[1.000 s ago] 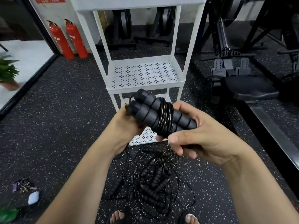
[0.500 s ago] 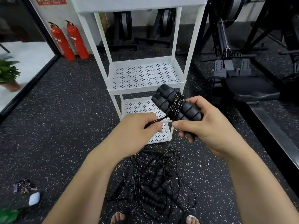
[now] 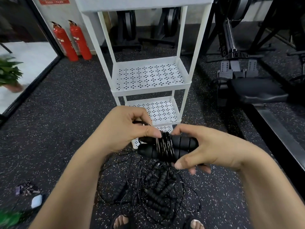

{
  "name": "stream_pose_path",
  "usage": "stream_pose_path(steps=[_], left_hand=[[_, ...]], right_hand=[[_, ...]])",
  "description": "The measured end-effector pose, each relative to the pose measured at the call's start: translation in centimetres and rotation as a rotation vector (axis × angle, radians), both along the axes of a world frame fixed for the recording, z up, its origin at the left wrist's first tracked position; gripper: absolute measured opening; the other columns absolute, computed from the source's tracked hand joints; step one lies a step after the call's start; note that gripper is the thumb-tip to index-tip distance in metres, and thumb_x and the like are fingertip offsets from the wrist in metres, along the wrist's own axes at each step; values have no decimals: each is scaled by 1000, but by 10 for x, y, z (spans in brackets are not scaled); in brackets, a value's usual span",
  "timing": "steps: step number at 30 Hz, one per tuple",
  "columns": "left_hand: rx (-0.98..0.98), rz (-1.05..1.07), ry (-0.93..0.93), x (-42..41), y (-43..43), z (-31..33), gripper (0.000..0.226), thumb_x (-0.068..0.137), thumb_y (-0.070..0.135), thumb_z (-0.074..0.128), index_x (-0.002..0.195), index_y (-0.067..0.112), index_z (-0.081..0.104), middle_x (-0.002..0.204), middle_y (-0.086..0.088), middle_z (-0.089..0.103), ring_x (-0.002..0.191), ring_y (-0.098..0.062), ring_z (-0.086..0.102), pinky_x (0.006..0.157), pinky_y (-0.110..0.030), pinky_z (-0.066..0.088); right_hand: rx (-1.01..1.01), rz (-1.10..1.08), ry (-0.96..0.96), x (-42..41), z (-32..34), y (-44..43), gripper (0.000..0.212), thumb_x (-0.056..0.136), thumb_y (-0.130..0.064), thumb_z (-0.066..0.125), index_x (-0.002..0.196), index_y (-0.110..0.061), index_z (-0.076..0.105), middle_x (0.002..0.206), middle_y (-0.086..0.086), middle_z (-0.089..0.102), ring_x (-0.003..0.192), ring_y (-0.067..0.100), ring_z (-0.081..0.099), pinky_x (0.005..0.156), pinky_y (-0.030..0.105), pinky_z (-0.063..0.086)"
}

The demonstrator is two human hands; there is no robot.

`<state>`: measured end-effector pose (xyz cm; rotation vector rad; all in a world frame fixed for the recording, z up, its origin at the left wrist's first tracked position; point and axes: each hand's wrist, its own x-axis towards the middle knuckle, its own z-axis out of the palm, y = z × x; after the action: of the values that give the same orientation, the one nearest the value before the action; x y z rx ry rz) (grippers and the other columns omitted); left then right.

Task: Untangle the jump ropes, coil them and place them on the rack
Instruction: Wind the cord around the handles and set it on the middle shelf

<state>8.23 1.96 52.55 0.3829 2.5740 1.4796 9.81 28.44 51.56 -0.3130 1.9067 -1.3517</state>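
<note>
My right hand (image 3: pixel 208 151) grips a coiled jump rope (image 3: pixel 166 147): two black ribbed handles side by side with thin black cord wound round their middle. My left hand (image 3: pixel 125 129) pinches the cord's loose end at the left side of the winding. Below my hands, a tangled pile of jump ropes (image 3: pixel 155 190) with several black handles and loops of cord lies on the speckled floor. The white rack (image 3: pixel 148 80) with perforated shelves stands just behind my hands; the shelves in view carry nothing.
Two red fire extinguishers (image 3: pixel 72 42) stand at the back left wall. A potted plant (image 3: pixel 8 73) is at the far left. Black gym machines (image 3: pixel 247 90) fill the right side. Keys and a small white case (image 3: pixel 36 199) lie on the floor at left. My sandalled feet (image 3: pixel 120 221) show at the bottom.
The bundle has come down and turned level, closer to me. My left hand went from under the handles to pinching the cord end, and has carried it round the winding.
</note>
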Motion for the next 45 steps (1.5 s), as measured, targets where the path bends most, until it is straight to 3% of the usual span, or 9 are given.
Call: stream_pose_path(steps=[7, 11, 13, 15, 18, 25, 33, 41, 45], left_hand=[[458, -16, -185, -4, 0, -11, 21, 82, 20, 89, 71, 17, 71, 69, -1, 61, 55, -9, 51, 52, -21, 43], [491, 143, -231, -10, 12, -22, 51, 109, 6, 48, 68, 19, 76, 75, -12, 71, 74, -31, 61, 77, -42, 55], [437, 154, -225, -10, 19, -29, 43, 110, 4, 48, 78, 15, 74, 78, -25, 62, 70, -34, 53, 72, -44, 52], [411, 171, -270, -7, 29, -34, 47, 113, 13, 47, 76, 28, 72, 64, -8, 48, 55, -17, 37, 54, -28, 34], [317, 135, -260, -5, 43, -44, 45, 113, 25, 46, 82, 44, 73, 61, 8, 41, 53, -12, 29, 52, -31, 20], [-223, -26, -112, 8, 67, -45, 27, 113, 37, 46, 89, 35, 58, 68, 11, 60, 57, -9, 48, 54, -32, 39], [-318, -121, -34, 16, 57, -20, 26, 108, 51, 53, 89, 39, 67, 59, 19, 57, 49, -2, 46, 54, -27, 35], [-130, 4, 54, 7, 25, -4, 20, 96, 46, 73, 82, 31, 73, 57, 11, 58, 51, -3, 43, 52, -21, 34], [-17, 41, 67, 0, 8, -6, 16, 87, 39, 86, 81, 26, 78, 70, -5, 71, 58, -10, 53, 59, -30, 43]], right_hand=[[-330, 94, -66, 6, 9, 2, 43, 88, 8, 81, 118, -9, 56, 109, 31, 74, 61, 19, 63, 38, 19, 40], [-550, -30, -31, 5, 6, -3, 41, 85, 6, 80, 114, -11, 56, 111, 36, 72, 59, 18, 62, 37, 18, 42], [-638, -135, -30, 4, 5, -6, 46, 85, -1, 78, 123, -4, 51, 114, 34, 71, 59, 17, 63, 38, 18, 43], [-680, -241, -12, 1, 4, -8, 57, 88, -6, 76, 137, 2, 47, 118, 32, 70, 63, 17, 63, 42, 19, 46], [-716, -330, -22, -1, 5, -8, 57, 90, -1, 71, 142, 2, 48, 119, 32, 68, 71, 19, 62, 48, 22, 50], [-498, -555, 136, -9, -9, -4, 38, 97, 8, 67, 129, -5, 53, 96, 18, 68, 75, 24, 63, 61, 31, 52], [-120, -591, 396, -21, -40, 6, 39, 91, -25, 81, 123, -35, 61, 104, 4, 78, 86, 34, 74, 86, 68, 59], [42, -286, 313, -17, -42, -2, 36, 98, -19, 79, 124, -36, 61, 102, 8, 78, 85, 33, 77, 87, 62, 61], [-70, -96, 141, -8, -29, -6, 35, 100, -4, 75, 129, -21, 62, 95, 10, 74, 84, 24, 70, 76, 41, 61]])
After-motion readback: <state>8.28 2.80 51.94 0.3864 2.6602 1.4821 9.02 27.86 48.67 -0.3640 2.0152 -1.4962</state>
